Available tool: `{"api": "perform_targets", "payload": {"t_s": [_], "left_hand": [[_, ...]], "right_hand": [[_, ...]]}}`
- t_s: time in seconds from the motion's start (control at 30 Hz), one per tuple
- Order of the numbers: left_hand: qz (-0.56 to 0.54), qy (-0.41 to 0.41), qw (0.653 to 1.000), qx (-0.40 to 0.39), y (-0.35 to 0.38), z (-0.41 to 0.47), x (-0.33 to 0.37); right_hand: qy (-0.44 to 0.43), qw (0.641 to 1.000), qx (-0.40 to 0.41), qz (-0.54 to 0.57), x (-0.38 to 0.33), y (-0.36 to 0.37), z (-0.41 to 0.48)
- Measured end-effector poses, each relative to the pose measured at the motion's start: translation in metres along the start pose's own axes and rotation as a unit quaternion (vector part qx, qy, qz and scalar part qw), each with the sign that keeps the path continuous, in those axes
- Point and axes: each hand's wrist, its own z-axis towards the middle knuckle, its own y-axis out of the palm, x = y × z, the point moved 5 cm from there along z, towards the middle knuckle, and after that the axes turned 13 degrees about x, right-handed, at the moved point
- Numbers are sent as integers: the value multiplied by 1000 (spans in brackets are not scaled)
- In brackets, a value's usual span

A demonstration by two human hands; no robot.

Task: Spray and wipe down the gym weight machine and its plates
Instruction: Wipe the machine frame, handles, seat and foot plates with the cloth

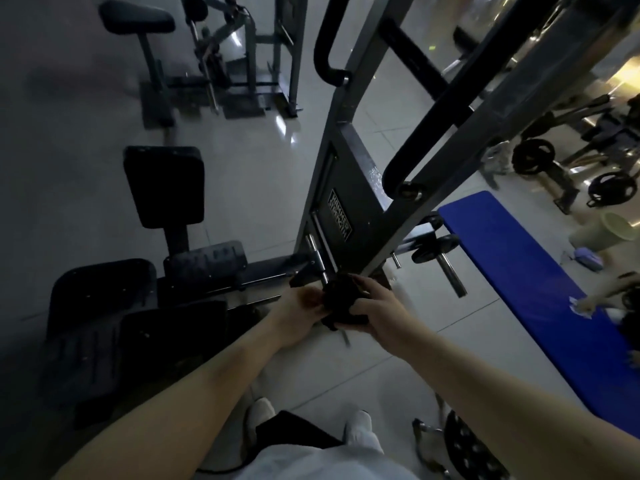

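Note:
A grey steel weight machine frame [349, 174] with black handles and a label plate rises in front of me. Both my hands meet low at its base, around a bunched dark cloth [341, 299]. My right hand [377, 313] grips the cloth from the right with curled fingers. My left hand [298, 315] holds the cloth's left side. A small black weight plate [436, 249] sits on a chrome peg to the right of the frame. The machine's black seat and pads [162, 188] lie to the left. No spray bottle is in sight.
A blue bench pad [526, 282] runs along the right, where another person's hand wipes it. More plates on racks [533, 155] stand at far right, another machine [221, 60] at the back. A plate [467, 448] lies by my white shoes. The floor is pale tile.

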Motion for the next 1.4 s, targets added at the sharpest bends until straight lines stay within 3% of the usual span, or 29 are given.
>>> {"api": "perform_targets", "payload": {"t_s": [0.13, 0.33, 0.63, 0.77, 0.9, 1.0, 1.1, 1.27, 1.4], "left_hand": [[18, 11, 1000, 19, -7, -3, 2], [48, 21, 996, 66, -19, -5, -3], [60, 48, 997, -29, -1, -3, 12], [91, 67, 992, -60, 9, -4, 19], [102, 74, 990, -60, 11, 1, 20], [108, 51, 992, -29, 4, 7, 17], [125, 37, 991, 17, -7, 15, 14], [-4, -65, 997, 38, -19, 26, -7], [-212, -196, 957, 32, -9, 15, -18]], "right_hand": [[14, 1000, 22, -14, 9, 0, 3], [55, 984, 101, -135, 28, -9, 6], [117, 937, 121, -307, 33, -22, 17], [78, 938, 109, -320, 43, -27, 27], [55, 972, 59, -222, 45, -24, 25], [52, 986, 10, -156, 50, -19, 24], [27, 984, -19, -173, 46, -15, 20], [2, 988, -18, -154, 38, -9, 26], [9, 994, -20, -107, 30, -4, 27]]}}
